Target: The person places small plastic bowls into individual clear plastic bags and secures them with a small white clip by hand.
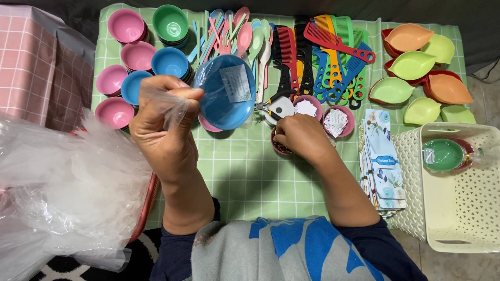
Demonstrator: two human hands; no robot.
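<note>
My left hand grips the gathered neck of a clear plastic bag that wraps a blue bowl with a small white slip inside. The bagged bowl hangs tilted above the green checked cloth. My right hand reaches with bunched fingers into a small dark cup on the cloth; what the fingers pinch is hidden. A white stapler-like tool lies just beyond that hand.
Pink, blue and green bowls stand at the back left, spoons and forks and combs behind. Leaf-shaped dishes sit at the right. A white basket holds bagged bowls. Printed cards and loose plastic bags flank me.
</note>
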